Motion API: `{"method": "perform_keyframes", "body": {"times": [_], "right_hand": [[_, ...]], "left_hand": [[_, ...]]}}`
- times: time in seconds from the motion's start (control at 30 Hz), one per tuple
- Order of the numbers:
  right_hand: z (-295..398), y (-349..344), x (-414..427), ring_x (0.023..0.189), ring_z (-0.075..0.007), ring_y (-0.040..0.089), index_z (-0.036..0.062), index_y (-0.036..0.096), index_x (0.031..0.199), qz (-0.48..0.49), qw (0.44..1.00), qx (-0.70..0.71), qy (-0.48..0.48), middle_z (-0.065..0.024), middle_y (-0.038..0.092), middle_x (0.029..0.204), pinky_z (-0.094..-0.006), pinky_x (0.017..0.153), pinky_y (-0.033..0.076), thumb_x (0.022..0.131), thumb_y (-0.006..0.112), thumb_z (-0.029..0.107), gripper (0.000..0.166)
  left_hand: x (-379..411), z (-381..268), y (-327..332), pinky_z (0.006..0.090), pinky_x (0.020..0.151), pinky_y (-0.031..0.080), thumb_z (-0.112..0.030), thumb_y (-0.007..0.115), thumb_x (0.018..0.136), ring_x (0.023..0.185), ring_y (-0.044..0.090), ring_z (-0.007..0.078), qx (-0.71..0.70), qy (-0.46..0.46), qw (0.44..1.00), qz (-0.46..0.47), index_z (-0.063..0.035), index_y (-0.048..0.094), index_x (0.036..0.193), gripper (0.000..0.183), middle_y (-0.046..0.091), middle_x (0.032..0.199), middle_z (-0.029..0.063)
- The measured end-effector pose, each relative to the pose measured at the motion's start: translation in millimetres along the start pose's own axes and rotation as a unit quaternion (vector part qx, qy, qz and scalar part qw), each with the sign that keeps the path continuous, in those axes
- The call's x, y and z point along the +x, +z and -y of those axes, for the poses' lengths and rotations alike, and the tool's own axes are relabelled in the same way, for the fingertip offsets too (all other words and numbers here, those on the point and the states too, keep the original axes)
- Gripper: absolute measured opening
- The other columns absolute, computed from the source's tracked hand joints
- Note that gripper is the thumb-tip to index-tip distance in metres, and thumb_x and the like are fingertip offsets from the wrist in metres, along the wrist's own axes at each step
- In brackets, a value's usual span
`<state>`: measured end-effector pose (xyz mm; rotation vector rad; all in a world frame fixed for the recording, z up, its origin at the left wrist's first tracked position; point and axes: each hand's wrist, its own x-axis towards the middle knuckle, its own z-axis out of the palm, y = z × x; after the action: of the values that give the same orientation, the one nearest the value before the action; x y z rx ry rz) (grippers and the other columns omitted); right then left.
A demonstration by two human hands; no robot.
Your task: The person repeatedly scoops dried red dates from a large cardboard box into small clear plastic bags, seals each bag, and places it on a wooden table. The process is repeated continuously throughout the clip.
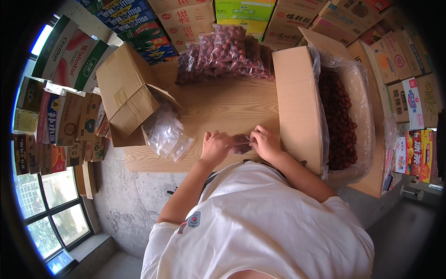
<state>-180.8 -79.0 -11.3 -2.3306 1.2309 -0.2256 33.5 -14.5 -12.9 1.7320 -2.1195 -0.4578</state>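
A clear plastic bag of dark red dried dates is at the near edge of the wooden table, between my hands. My left hand grips its upper left side, and my right hand pinches the right side near the top. To the right, a large open carton lined with clear plastic holds many loose red dates. Filled bags of dates are piled at the back of the table. Empty clear zip bags spill from a tilted cardboard box on the left.
Stacked printed cartons stand behind the wooden table. More boxes are stacked at the left by a window, and others at the right. The big carton's flap rises close beside my right forearm.
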Motion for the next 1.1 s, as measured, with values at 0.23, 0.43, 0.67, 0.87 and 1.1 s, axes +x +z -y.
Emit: {"method": "perform_keyframes", "body": {"times": [0.23,0.43,0.67,0.87,1.1], "right_hand": [[21.3,12.4,7.5,0.095,-0.0259,0.059,0.0111,0.062,0.083,-0.023,0.996,0.072,-0.044,-0.0058,0.057,0.095,-0.0431,0.079,0.046,0.073,0.075,0.015,0.016],[24.5,25.7,13.1,0.092,-0.0254,0.058,0.0099,0.065,0.079,-0.071,0.990,0.071,-0.098,-0.0039,0.057,0.092,-0.0421,0.079,0.046,0.073,0.073,0.014,0.011],[19.1,20.5,10.5,0.094,-0.0242,0.058,0.0110,0.066,0.078,-0.057,0.993,0.072,-0.080,-0.0034,0.057,0.091,-0.0404,0.080,0.046,0.072,0.073,0.014,0.010],[15.4,19.8,4.5,0.096,-0.0249,0.058,0.0113,0.065,0.076,-0.070,0.995,-0.007,-0.076,-0.0038,0.057,0.092,-0.0409,0.081,0.046,0.072,0.071,0.013,0.007],[3.7,4.9,2.3,0.097,-0.0253,0.057,0.0104,0.063,0.075,-0.045,0.998,-0.009,-0.039,-0.0041,0.057,0.095,-0.0411,0.082,0.045,0.074,0.071,0.014,0.009]], "left_hand": [[2.1,4.5,4.7,0.0363,0.077,0.036,-0.016,0.072,0.075,0.081,0.055,0.0180,-0.003,0.022,1.000,-0.017,-0.0183,0.066,0.079,0.008,0.062,0.080,-0.0059],[2.5,-1.9,-5.6,0.0366,0.078,0.036,-0.017,0.072,0.074,0.081,0.055,0.0179,-0.028,0.016,0.999,-0.014,-0.0180,0.066,0.078,0.007,0.062,0.080,-0.0058],[1.8,3.9,2.3,0.0374,0.077,0.037,-0.017,0.073,0.073,0.082,0.055,0.0181,-0.001,0.042,0.999,-0.004,-0.0167,0.065,0.078,0.009,0.062,0.081,-0.0057],[11.6,-8.4,-1.9,0.0379,0.077,0.037,-0.016,0.072,0.071,0.084,0.055,0.0186,-0.024,0.054,0.998,0.012,-0.0161,0.063,0.077,0.011,0.061,0.081,-0.0040],[12.0,0.1,5.5,0.0383,0.077,0.037,-0.017,0.072,0.071,0.085,0.055,0.0191,-0.003,0.055,0.998,0.022,-0.0173,0.062,0.076,0.011,0.061,0.081,-0.0033]]}}
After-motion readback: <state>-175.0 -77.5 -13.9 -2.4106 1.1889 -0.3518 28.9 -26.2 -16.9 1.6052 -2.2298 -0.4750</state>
